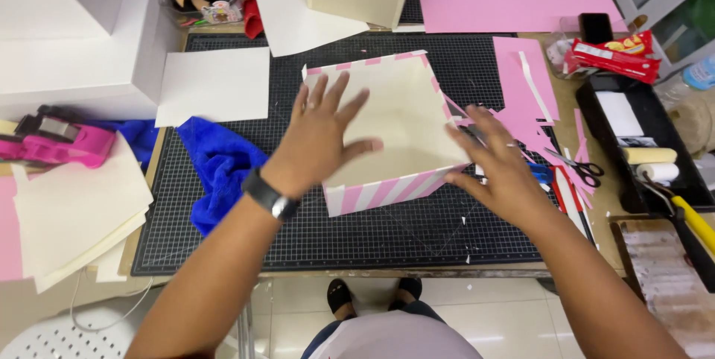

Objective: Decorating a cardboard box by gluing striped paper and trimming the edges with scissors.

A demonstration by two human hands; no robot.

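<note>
A square box (402, 117) with a cream top and pink-and-white striped sides sits on the black gridded cutting mat (357, 232). My left hand (320, 135) lies flat on its cream top with fingers spread; a dark watch is on that wrist. My right hand (495, 158) is open with fingers apart at the box's right front corner, touching or very near the striped side. Neither hand holds anything.
A blue cloth (216, 169) lies left of the box. Cream sheets (71, 206) and a pink tape dispenser (56, 143) are at the left. Pink paper scraps (525, 87), scissors (581, 169), a black tray (644, 143) with rollers and a red packet (614, 57) are at the right.
</note>
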